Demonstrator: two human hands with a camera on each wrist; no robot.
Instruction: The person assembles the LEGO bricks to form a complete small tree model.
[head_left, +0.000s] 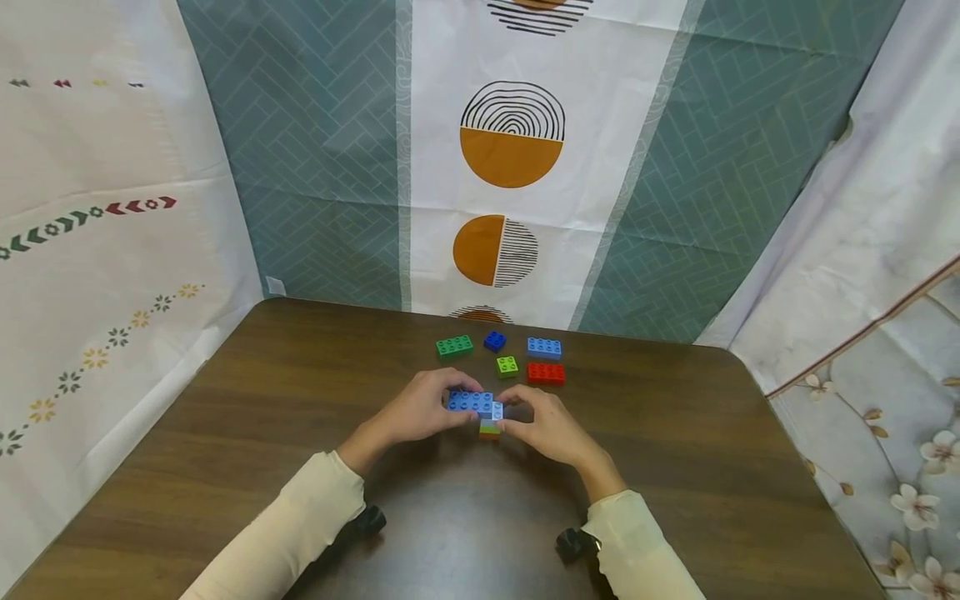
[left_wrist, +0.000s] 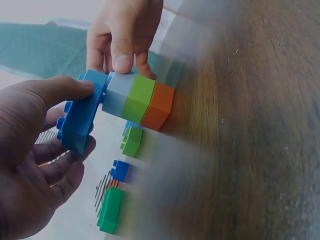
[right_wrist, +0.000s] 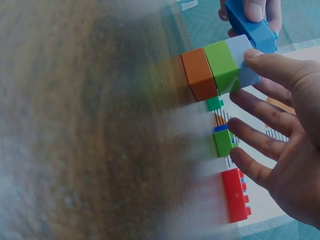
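Note:
My left hand (head_left: 423, 407) pinches a long blue brick (left_wrist: 82, 115) between thumb and fingers. That brick sits across part of a short stack and overhangs it to the left, slightly tilted in the left wrist view; I cannot tell whether it is fully seated. The stack has a pale blue brick (left_wrist: 118, 92) on top, a lime green brick (left_wrist: 138, 97) in the middle and an orange brick (left_wrist: 158, 106) on the table. From the other side, my right hand (head_left: 551, 427) grips the pale blue brick by thumb and index finger, its other fingers spread.
Behind the hands on the brown table (head_left: 675, 467) lie a green brick (head_left: 454, 347), a small dark blue brick (head_left: 494, 341), a small lime brick (head_left: 507, 367), a blue brick (head_left: 543, 347) and a red brick (head_left: 545, 373). Patterned cloths (head_left: 322, 167) hang around the table.

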